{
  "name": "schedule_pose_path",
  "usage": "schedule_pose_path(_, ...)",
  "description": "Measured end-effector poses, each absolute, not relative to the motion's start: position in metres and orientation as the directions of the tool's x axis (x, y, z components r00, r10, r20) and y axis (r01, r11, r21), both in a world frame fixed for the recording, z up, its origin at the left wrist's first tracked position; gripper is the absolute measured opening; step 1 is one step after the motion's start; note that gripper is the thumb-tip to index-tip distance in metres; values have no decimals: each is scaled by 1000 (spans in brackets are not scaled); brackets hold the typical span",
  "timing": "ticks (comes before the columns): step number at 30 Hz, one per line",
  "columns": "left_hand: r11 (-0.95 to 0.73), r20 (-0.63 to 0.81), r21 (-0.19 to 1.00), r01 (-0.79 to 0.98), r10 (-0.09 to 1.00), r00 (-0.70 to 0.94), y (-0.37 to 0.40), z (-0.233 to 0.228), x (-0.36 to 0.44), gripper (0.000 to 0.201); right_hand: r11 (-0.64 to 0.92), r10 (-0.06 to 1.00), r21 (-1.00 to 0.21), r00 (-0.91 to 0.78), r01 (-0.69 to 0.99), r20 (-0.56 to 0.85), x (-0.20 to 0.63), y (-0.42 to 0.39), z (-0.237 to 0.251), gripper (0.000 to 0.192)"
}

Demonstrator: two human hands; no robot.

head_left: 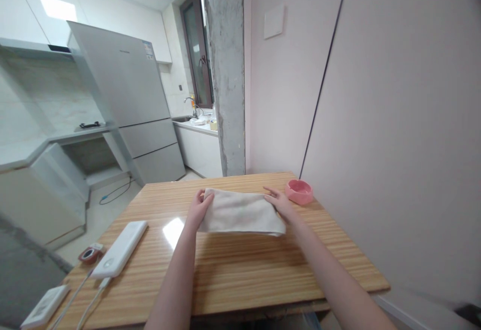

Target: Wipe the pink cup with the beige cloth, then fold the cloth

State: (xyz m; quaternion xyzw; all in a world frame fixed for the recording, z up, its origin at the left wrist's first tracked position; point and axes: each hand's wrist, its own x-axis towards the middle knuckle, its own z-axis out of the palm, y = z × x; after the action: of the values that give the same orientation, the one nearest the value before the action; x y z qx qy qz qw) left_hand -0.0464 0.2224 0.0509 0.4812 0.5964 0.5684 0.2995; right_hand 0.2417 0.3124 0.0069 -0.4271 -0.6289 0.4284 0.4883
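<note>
Head view, one frame. I log a folded beige towel (240, 213) lying flat on the wooden table (263, 270), with a hand at each short end. Left hand (199, 208): fingers curled over the towel's left edge, thumb on top, pinching the cloth. Right hand (278, 201): fingers stretched out and flat, resting on the right end, pressing but not clenched around anything.

Towel position: between the two sets of fingertips, spanning the whole gap; its far edge runs just beyond the fingers, its near edge just short of the wrists.

Judgement on technique: to handle the cloth cleanly, I would keep both ends level, hold the layers together at the left pinch so they do not slide apart, and let the right palm smooth outward so no crease is trapped.

Count: one towel. One pink ashtray (299, 191), just beyond the right fingertips, apart from the cloth. One white power bank (121, 248), well to the left of the left fingers, cables (80, 302) trailing from it. One small red round object (89, 255) beside it; I cannot identify it. Two hands, both the wearer's.
</note>
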Motion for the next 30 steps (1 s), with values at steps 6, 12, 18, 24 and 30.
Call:
schedule_pose_path(6,130,379,679,723,781,-497,224,10,-54,40,345,888,-801,106,489,447,238,314,-12,50)
schedule_pose_path(12,286,170,392,874,912,-374,219,1,-43,31,87,949,-437,59,895,310,252,297,-22,41)
schedule_pose_path(18,357,66,366,860,911,-406,212,12,-37,18,176,978,-516,-90,838,187,244,302,-18,28)
schedule_pose_path(24,452,62,296,842,870,-489,211,13,-44,23,270,958,-672,-120,690,261,231,313,-23,44)
schedule_pose_path(30,320,160,347,882,906,-391,224,5,-40,21,256,965,-569,-168,782,203,227,314,-24,45)
